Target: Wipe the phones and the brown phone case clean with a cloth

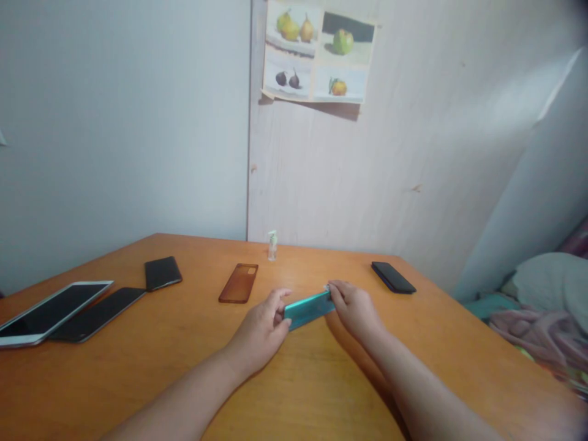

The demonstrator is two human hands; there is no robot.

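One slim teal phone, glossy, held aslant between both hands over the near middle of the table, right end farther off. Left hand: thumb and fingers pinched on the phone's left end, the gap no wider than the phone needs. Right hand: thumb and bent fingers closed on the right end; the fingertips behind are hidden. Handling, as judged — light, stiff, slick on its shiny face, liable to crack if dropped; best taken by the long edges or both ends. Surface: orange-brown wood, smooth. To the left, a white tablet overlapping a dark phone, with a small black device beyond; far middle, a brown case and a clear pump bottle; far right, a black phone. Room: pale walls, fruit poster, rumpled bedding at right.
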